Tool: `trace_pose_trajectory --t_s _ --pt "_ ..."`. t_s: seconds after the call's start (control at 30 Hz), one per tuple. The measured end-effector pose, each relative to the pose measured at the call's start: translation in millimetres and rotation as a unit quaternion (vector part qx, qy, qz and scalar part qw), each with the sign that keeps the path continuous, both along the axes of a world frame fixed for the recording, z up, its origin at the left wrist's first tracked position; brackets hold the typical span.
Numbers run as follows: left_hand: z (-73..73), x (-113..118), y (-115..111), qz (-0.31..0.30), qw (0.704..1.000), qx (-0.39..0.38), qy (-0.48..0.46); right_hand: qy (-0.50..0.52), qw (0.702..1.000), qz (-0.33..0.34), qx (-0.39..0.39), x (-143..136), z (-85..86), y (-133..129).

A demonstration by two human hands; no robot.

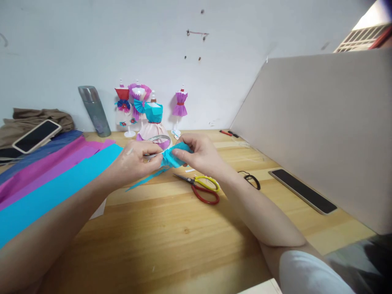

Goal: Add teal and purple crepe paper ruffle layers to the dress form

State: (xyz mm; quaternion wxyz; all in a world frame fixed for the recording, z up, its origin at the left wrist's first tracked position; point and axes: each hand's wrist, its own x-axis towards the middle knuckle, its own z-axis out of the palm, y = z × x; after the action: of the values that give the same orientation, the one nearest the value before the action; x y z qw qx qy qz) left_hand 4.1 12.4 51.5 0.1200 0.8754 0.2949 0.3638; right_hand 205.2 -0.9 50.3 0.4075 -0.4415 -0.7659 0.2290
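Note:
A small piece of gathered blue paper is held between both hands above the table. My left hand pinches its left end, and a pale curved band rises beside those fingers. With thumb and fingers, my right hand grips the paper's right side. Below the hands lies a narrow blue strip. Scissors with one yellow and one red handle rest on the table just under my right hand. Behind the hands stands a small dress form in a blue top.
Blue and purple sheets lie at the left, near a phone on brown cloth. A bottle and more dress forms stand along the wall. At right are a black band and another phone.

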Motion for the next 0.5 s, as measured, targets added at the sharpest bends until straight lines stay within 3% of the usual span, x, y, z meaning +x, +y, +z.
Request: trace_pose_trajectory --t_s 0.23,0.4,0.5 --pt "-4.6 -0.7 1.7 0.015 0.998 0.054 0.028 0.005 1.0 -0.009 0.023 -0.7 -1.1 -1.1" --pt "-7.1 -1.4 3.4 0.023 0.996 0.083 0.023 0.021 0.998 0.054 0.016 -1.6 -3.0 -4.8" --pt "-7.0 -1.7 3.5 0.024 0.996 0.084 0.023 0.024 0.999 0.047 0.009 -2.5 -1.2 -6.9"
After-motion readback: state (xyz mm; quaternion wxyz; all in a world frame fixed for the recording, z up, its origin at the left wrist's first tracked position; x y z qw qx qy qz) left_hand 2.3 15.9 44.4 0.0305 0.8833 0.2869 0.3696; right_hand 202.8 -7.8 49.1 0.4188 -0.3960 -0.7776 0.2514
